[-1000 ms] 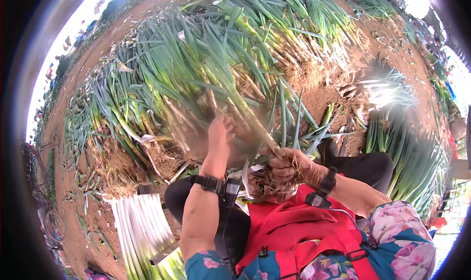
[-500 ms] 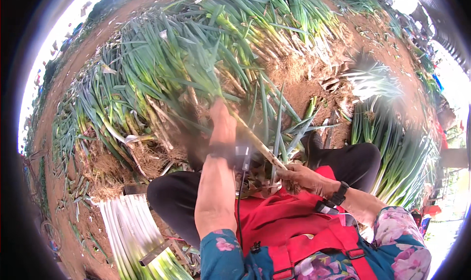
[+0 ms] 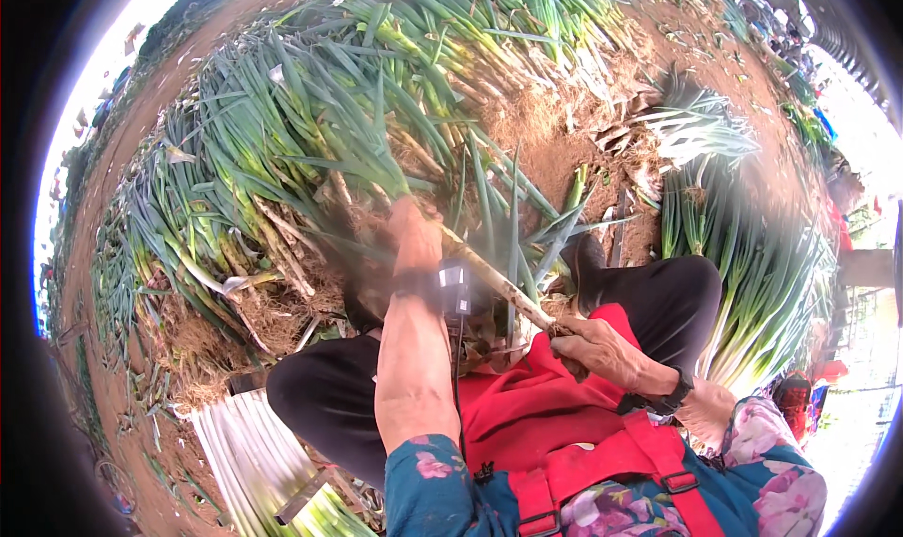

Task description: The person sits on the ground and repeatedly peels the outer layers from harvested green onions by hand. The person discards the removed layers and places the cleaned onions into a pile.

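A long green onion [image 3: 499, 279] lies slantwise across my lap, its leaves pointing away and its pale, dirt-streaked stalk toward me. My left hand [image 3: 414, 227] is closed round the upper stalk, just below the leaves. At the root end, my right hand [image 3: 602, 351] is closed on the stalk, fingers curled; the roots are mostly hidden by it. A red apron [image 3: 527, 410] covers my lap below the stalk. Past my left hand lies a heap of untrimmed green onions [image 3: 245, 151] with brown roots.
Cleaned white-stalked onions [image 3: 249, 443] lie at the lower left. More bunches rest at the right [image 3: 752, 264], with a paler bunch [image 3: 701, 133] above them. Loose leaves and dry peelings litter the brown soil [image 3: 555, 175]. My bent knees [image 3: 658, 302] frame the work.
My right hand has shifted slightly right and down with the root end, its fingers curling more. My left hand keeps its hold, having moved slightly left and down.
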